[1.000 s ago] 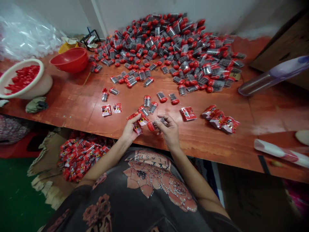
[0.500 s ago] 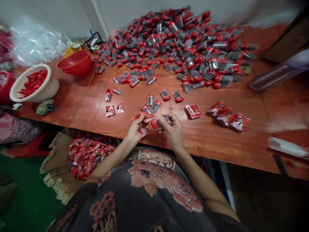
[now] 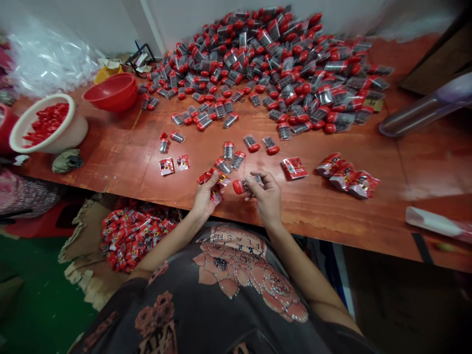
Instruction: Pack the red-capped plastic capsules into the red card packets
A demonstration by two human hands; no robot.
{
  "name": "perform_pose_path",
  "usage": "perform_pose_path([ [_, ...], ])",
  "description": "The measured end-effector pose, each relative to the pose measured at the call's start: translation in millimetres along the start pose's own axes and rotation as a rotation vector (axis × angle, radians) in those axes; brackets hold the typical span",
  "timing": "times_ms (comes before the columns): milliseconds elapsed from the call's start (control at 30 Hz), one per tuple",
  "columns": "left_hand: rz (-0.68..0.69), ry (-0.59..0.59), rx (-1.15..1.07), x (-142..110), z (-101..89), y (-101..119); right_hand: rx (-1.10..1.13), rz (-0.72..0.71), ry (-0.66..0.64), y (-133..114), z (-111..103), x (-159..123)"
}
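Observation:
My left hand (image 3: 205, 195) is closed on several small red printed packets (image 3: 212, 180) near the front edge of the red-brown table (image 3: 118, 152). My right hand (image 3: 266, 194) pinches a small clear container with a red cap (image 3: 241, 186), the cap pointing toward the left hand. The two hands are a few centimetres apart. Just beyond them lie a few loose capped containers (image 3: 229, 150) and two more red packets (image 3: 174, 164). A big heap of the same red-capped containers (image 3: 273, 64) fills the back of the table.
A cream bowl of red caps (image 3: 47, 123) and a red bowl (image 3: 110, 92) stand at the left, with clear plastic bags (image 3: 47, 59) behind. Red packets (image 3: 348, 178) lie at the right. A cardboard box of filled packets (image 3: 132, 233) sits on the floor below.
My hands have stayed together at the table's edge; the red-capped container in my right hand has drawn slightly away from the packets in my left. The view has shifted a little.

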State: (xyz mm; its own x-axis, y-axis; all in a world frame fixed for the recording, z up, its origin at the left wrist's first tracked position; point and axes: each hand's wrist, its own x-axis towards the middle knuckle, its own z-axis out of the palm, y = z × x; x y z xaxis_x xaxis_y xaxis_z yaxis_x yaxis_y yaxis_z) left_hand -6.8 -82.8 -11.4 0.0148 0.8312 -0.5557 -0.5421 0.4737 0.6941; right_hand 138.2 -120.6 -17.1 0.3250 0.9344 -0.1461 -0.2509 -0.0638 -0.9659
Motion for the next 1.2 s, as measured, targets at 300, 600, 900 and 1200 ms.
perform_pose_path([
  [300, -0.060, 0.007, -0.068, 1, -4.9, -1, 0.017, 0.033, -0.025, 4, 2, -1],
  [600, -0.036, -0.008, -0.033, -2, -3.4, -1, -0.006, 0.061, -0.023, 6, 1, 1],
  [900, 0.006, -0.107, 0.114, -9, -4.3, -1, 0.017, 0.029, -0.016, 11, -1, 2],
  [1200, 0.207, -0.092, 0.242, -12, -7.3, 0, 0.186, 0.164, -0.050, 8, 4, -2],
])
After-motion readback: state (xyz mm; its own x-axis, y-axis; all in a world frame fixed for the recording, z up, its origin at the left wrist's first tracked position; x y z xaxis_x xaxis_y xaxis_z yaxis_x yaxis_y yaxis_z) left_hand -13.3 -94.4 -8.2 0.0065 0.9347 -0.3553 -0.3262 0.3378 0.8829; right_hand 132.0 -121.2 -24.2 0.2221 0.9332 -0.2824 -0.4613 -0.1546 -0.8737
